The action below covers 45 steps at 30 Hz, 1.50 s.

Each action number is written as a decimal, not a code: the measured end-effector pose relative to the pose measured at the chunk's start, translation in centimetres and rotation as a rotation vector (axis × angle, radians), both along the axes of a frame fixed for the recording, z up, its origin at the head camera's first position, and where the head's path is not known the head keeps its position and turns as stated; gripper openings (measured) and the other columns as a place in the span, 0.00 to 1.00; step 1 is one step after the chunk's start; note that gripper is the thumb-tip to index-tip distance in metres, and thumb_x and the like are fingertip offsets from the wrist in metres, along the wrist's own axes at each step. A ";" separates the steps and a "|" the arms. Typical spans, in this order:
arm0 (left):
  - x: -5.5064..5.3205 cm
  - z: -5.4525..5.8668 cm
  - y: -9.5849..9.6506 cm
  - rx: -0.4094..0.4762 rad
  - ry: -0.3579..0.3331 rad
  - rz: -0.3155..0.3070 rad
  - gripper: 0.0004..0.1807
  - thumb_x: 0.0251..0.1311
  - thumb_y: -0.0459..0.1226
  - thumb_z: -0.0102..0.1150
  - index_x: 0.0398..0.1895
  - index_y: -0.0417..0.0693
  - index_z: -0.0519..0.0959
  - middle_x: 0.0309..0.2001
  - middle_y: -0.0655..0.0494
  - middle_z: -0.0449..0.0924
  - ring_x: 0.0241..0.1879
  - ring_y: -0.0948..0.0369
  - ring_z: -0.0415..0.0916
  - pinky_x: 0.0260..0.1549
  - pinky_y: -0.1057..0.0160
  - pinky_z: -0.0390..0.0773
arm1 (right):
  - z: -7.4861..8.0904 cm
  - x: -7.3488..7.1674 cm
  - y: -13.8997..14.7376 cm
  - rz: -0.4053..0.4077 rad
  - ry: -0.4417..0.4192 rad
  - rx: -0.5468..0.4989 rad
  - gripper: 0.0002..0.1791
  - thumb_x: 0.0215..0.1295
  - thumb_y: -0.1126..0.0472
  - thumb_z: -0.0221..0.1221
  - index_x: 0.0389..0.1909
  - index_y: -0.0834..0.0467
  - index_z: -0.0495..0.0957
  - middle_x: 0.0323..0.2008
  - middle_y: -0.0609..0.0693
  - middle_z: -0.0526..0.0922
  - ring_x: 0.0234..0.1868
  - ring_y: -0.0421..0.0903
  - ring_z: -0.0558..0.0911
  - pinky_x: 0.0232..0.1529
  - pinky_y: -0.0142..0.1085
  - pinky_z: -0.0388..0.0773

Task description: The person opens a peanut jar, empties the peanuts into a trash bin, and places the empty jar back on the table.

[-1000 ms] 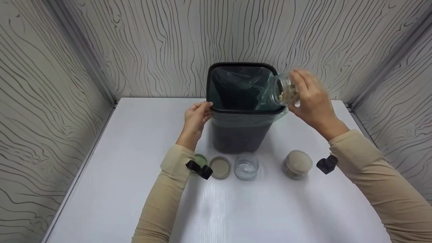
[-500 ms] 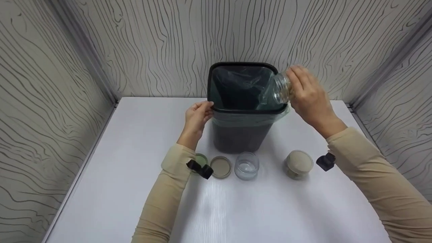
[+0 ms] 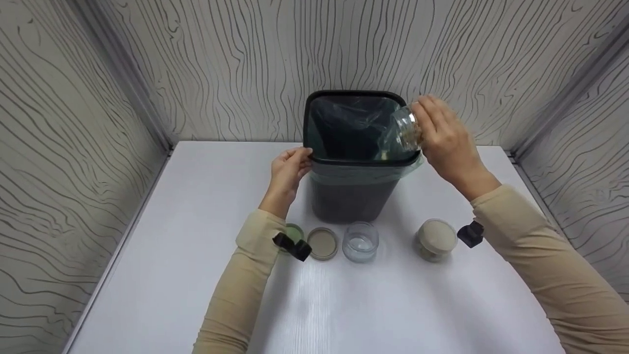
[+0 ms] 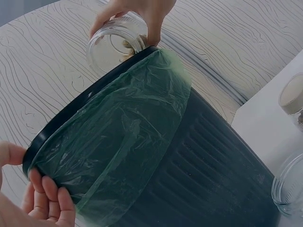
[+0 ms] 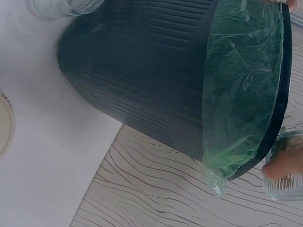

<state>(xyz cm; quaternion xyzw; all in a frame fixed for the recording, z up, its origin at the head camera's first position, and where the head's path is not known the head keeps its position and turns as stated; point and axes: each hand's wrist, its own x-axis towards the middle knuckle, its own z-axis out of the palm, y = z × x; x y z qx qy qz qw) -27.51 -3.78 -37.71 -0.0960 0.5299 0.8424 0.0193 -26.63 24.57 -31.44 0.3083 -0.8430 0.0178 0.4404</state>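
Note:
A dark trash bin (image 3: 351,199) lined with a green plastic bag (image 4: 128,127) stands upright at the back of the table. My left hand (image 3: 287,169) pinches its rim at the near left corner, thumb and fingers on either side in the left wrist view. Over the right side of the opening, my right hand (image 3: 449,137) grips a clear glass jar (image 3: 407,129), tipped with its mouth toward the bin. Small pale pieces (image 4: 128,46) show inside the jar. Some yellowish bits (image 3: 384,155) appear against the liner below its mouth.
In front of the bin stand a clear jar (image 3: 360,242), a beige lid (image 3: 323,244) and a green lid (image 3: 294,232), partly covered by the left wrist camera. A jar with a beige lid (image 3: 436,237) is to the right. Wood-patterned walls (image 3: 236,69) enclose the table.
My right hand has tilted the jar further down and shifted it slightly left over the bin. Yellowish bits now show below its mouth. My left hand keeps its hold on the rim.

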 end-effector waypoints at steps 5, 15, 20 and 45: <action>0.1 0.1 0.0 -0.011 0.001 -0.003 0.02 0.60 0.30 0.56 0.33 0.41 0.73 0.25 0.59 0.73 0.28 0.66 0.72 0.31 0.72 0.77 | 0.1 0.2 0.2 -0.027 -0.049 0.023 0.29 0.50 0.79 0.58 0.58 0.72 0.69 0.56 0.69 0.76 0.60 0.65 0.74 0.63 0.54 0.73; -0.1 -0.1 -0.1 0.002 -0.010 0.009 0.03 0.59 0.30 0.56 0.30 0.43 0.73 0.24 0.60 0.73 0.26 0.66 0.72 0.30 0.73 0.77 | -0.1 -0.1 -0.2 0.026 0.049 0.018 0.23 0.57 0.79 0.55 0.55 0.70 0.72 0.53 0.67 0.78 0.58 0.63 0.76 0.60 0.51 0.76; -0.1 -0.1 0.1 0.001 -0.006 0.008 0.02 0.60 0.30 0.56 0.31 0.43 0.73 0.24 0.60 0.73 0.27 0.66 0.72 0.31 0.73 0.77 | 0.0 -0.2 -0.4 0.024 0.077 0.042 0.25 0.55 0.82 0.52 0.56 0.70 0.72 0.54 0.67 0.79 0.58 0.63 0.77 0.59 0.51 0.77; 0.0 0.1 0.0 -0.012 -0.010 0.009 0.03 0.60 0.30 0.56 0.30 0.43 0.73 0.24 0.59 0.74 0.27 0.66 0.72 0.30 0.73 0.77 | -0.5 -0.2 -0.6 0.001 0.112 0.046 0.21 0.62 0.79 0.50 0.56 0.69 0.73 0.54 0.66 0.80 0.58 0.61 0.78 0.58 0.50 0.77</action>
